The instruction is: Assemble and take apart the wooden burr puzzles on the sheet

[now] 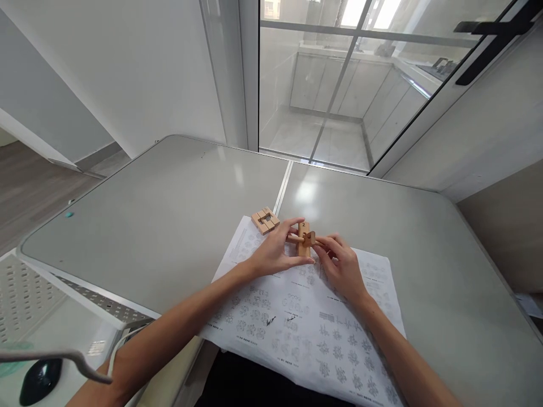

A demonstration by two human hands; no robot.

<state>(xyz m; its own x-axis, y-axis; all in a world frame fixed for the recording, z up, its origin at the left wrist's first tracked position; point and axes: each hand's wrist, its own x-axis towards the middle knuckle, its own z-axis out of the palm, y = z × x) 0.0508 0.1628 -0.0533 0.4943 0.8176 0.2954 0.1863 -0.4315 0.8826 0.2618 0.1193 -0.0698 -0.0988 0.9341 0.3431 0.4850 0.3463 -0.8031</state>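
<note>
My left hand (278, 249) grips a wooden block numbered 2 (304, 227), its thumb at the near end and fingers toward the far end. A wooden stick runs crosswise through or over this block, with a small brown piece (310, 238) at the crossing. How the pieces interlock is too small to tell. My right hand (339, 260) pinches the right end of the wooden stick (321, 242). Just beyond my left hand, a square of joined wooden puzzle pieces (265, 220) rests partly on the paper sheet (297, 333), which shows rows of printed assembly diagrams.
The paper lies on a grey folding table (161, 209) with a seam across its middle. A glass door (314, 85) with a black handle (487, 34) stands behind it. At lower left are a white perforated rack (25, 288), a cable (55, 355) and a black mouse (41, 381).
</note>
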